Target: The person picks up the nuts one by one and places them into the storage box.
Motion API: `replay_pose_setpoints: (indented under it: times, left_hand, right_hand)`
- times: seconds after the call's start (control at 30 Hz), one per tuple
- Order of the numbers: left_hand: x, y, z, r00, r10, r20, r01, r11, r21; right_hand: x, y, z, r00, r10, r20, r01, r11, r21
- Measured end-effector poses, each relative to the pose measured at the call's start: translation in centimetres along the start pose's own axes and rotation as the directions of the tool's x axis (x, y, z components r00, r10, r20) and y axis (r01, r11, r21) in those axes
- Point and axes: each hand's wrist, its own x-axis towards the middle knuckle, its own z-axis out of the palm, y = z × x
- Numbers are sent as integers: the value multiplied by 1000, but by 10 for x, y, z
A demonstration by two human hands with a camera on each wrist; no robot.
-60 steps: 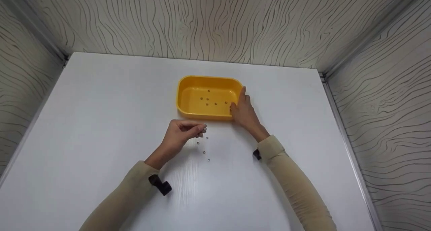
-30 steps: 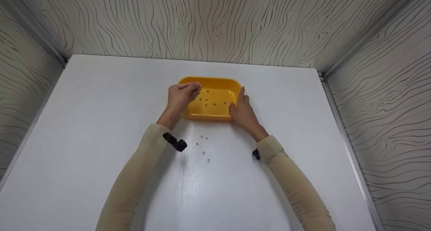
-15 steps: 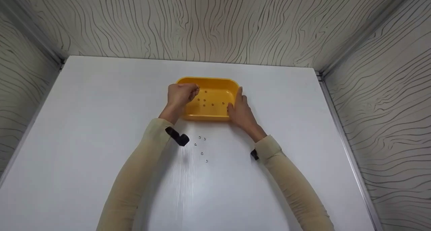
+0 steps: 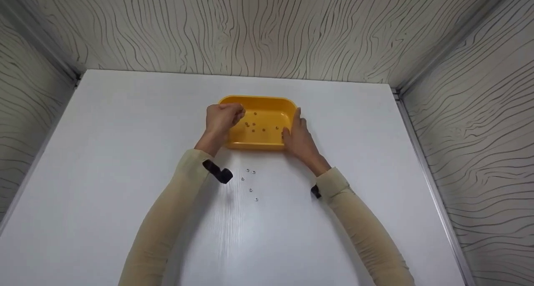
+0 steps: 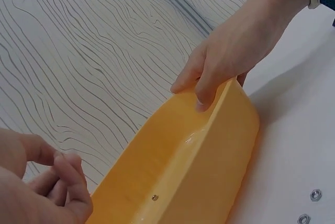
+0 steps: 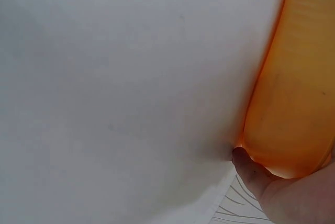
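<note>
A yellow plastic tray point(image 4: 258, 146) sits on the white table, with several small metal nuts point(image 4: 263, 130) scattered over its floor. My left hand point(image 4: 221, 118) is over the tray's left end, fingers curled and fingertips together; nothing shows between them in the left wrist view. With the thumb inside the wall and fingers outside, my right hand point(image 4: 301, 140) grips the tray's right end. In the left wrist view that right hand point(image 5: 235, 41) holds the tray corner from above. Several more hex nuts point(image 4: 250, 190) lie loose on the table, in front of the tray.
The white table point(image 4: 125, 152) reaches back to a wood-grain patterned wall point(image 4: 258, 31), with similar walls at both sides. Dark wrist cameras point(image 4: 219, 172) are strapped over both sleeves.
My left hand has moved forward from the loose nuts to over the tray and let go of a nut, which now lies among the others inside. The right hand keeps its grip.
</note>
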Motion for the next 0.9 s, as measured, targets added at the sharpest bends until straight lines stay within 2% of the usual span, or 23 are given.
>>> replay_pose_setpoints:
  times: [0.13, 0.23, 0.37, 0.5, 0.63, 0.77, 0.83, 0.9]
  left_hand:
    - [-13, 2, -2, 998, 46, 45, -48, 998, 47]
    - [-24, 0, -2, 989, 103, 104, -113, 989, 100]
    - [-40, -7, -3, 959, 199, 201, -233, 959, 162]
    - [-55, -17, -5, 918, 285, 276, -354, 902, 247]
    - [-66, -31, -8, 869, 325, 372, -460, 807, 370]
    - [-78, -50, -10, 808, 310, 500, -554, 688, 469]
    - [-84, -61, -10, 783, 288, 551, -591, 621, 515]
    - [-90, -71, -11, 757, 270, 595, -631, 536, 560]
  right_hand:
    - [-1, 0, 0, 1000, -2, 4, 2, 1000, 5]
    - [-1, 1, 1, 1000, -1, 6, 1, 1000, 15]
    - [0, 3, 1, 1000, 2, 1, -2, 1000, 15]
    - [0, 2, 2, 1000, 9, 6, -9, 1000, 8]
    - [-1, 1, 3, 999, 27, 20, -27, 1000, 13]
    - [-1, -1, 2, 999, 33, 20, -33, 999, 18]
    - [-1, -1, 1, 999, 33, 13, -34, 999, 20]
    - [-1, -2, 1, 999, 33, 10, -33, 999, 24]
